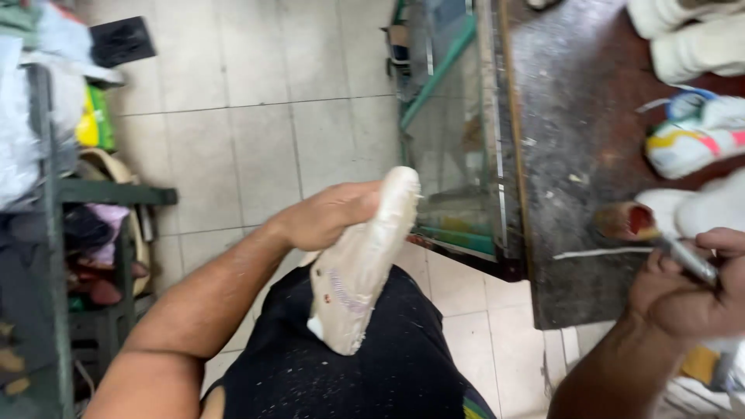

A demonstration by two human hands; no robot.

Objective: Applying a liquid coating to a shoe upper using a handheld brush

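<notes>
A pale beige, elongated shoe sole of rubbery material (363, 264) is held by the left hand (330, 213) above the lap, over black shorts speckled with dust (349, 365). The fingers are closed around the sole's upper end, near its rounded tip; the lower end rests on or just above the thigh, and which of the two cannot be told.

The long axis is seen to run from lower left to upper right, the upper tip pointing toward the dark worn workbench (574, 155). A broad face is turned to the camera.

The sole is judged light, somewhat flexible and not fragile; a hold across its narrow waist or at one end is judged adequate.

The right hand (691, 287) is closed on a slim silvery tool (687, 257) at the bench edge, near a red-and-tan object (627, 221).
</notes>
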